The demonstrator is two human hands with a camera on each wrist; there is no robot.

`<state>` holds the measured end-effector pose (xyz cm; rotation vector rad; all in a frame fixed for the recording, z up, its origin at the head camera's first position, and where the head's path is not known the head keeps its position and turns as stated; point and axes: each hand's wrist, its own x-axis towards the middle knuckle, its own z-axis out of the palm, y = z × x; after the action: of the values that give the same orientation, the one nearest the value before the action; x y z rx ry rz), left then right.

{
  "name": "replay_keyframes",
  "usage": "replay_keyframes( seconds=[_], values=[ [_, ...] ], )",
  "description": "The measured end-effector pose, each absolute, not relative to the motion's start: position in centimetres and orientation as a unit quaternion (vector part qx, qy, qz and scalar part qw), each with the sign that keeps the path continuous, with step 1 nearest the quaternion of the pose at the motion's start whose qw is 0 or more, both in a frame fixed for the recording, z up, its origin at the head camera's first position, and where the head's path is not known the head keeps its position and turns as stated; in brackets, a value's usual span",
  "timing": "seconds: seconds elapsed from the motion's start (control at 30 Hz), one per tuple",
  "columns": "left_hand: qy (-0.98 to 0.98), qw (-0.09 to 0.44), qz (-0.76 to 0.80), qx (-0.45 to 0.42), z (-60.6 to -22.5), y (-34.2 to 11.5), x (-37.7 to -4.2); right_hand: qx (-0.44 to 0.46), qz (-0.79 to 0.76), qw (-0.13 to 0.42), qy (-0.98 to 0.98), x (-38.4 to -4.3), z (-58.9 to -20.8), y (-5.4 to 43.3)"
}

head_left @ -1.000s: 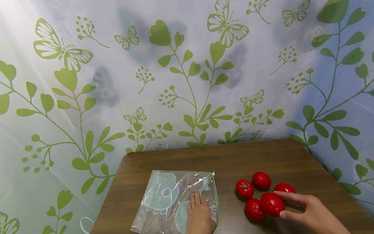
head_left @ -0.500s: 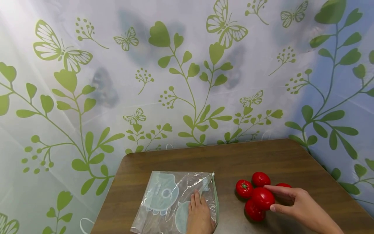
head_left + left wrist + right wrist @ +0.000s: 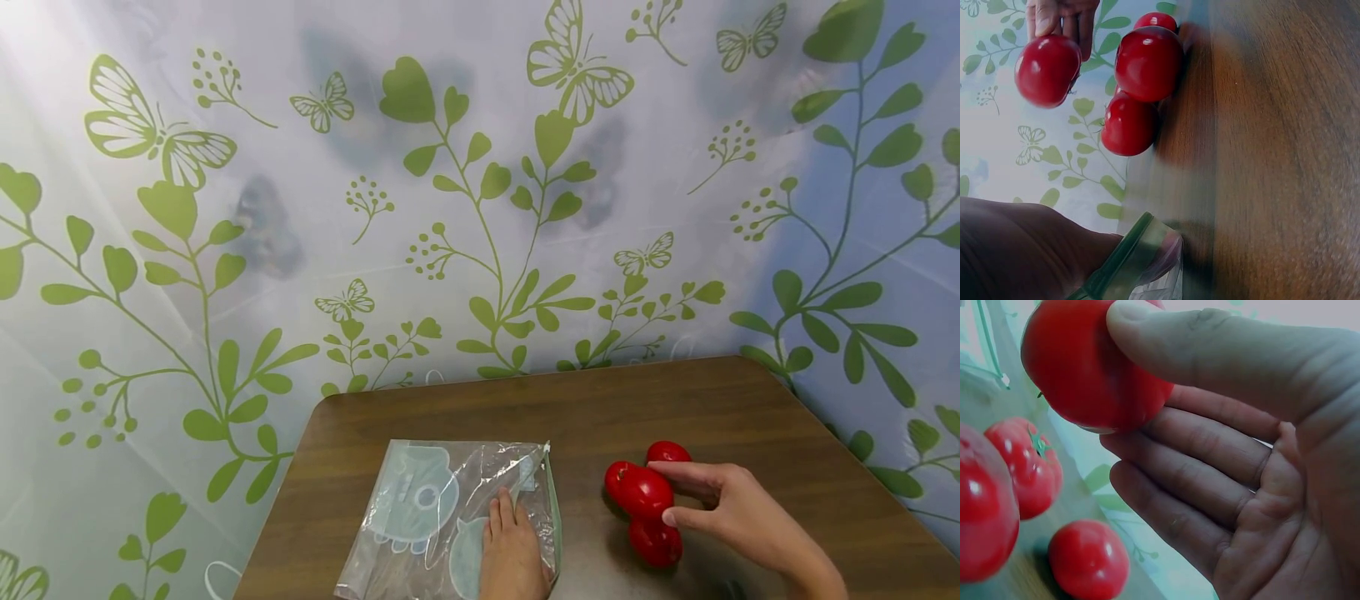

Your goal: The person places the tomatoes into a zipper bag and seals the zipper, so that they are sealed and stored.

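My right hand (image 3: pixel 738 508) pinches a red tomato (image 3: pixel 643 493) between thumb and fingertips, held up over the other tomatoes. In the right wrist view the thumb lies across the held tomato (image 3: pixel 1085 362). A tomato with a green stem (image 3: pixel 1038 445) sits just behind it. One more tomato (image 3: pixel 669 452) lies farther back, and another (image 3: pixel 655 546) lies in front. My left hand (image 3: pixel 513 550) rests with straight fingers on a clear plastic zip bag (image 3: pixel 390 533) printed with pale blue shapes. In the left wrist view the bag's green zip strip (image 3: pixel 1129 250) runs beside the thumb.
The brown wood-grain table (image 3: pixel 465 408) has rounded back corners. Behind it hangs a white curtain (image 3: pixel 315 217) with green leaves and butterflies. A white cord loop (image 3: pixel 220 575) shows beyond the table's left edge.
My right hand has moved left with its tomato, now overlapping the green-stemmed one. The tomato seen earlier behind that hand is now hidden in the head view. My left hand stays on the bag.
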<state>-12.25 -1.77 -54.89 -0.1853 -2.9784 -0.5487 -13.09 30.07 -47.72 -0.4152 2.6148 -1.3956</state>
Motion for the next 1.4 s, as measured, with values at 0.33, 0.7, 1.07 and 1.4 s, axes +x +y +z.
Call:
replay_keyframes(
  seconds=[0.33, 0.7, 1.07, 1.4],
  values=[
    [-0.982, 0.063, -0.168, -0.061, -55.1, -1.7, -12.2, -0.148, -0.460, 0.059, 0.874, -14.0, -47.3, 28.3],
    [-0.982, 0.061, -0.168, -0.066, -55.0, -1.8, -12.2, -0.144, -0.464, 0.053, 0.873, -15.4, -47.1, 25.5],
    [-0.982, 0.034, -0.178, -0.057, -55.0, -1.7, -12.4, -0.171, -0.461, 0.041, 0.870, -16.8, -47.6, 22.6],
    [-0.983, 0.016, -0.175, -0.055, -54.6, -1.7, -12.5, -0.202, -0.457, 0.060, 0.864, -18.0, -49.4, 20.0]
  ],
)
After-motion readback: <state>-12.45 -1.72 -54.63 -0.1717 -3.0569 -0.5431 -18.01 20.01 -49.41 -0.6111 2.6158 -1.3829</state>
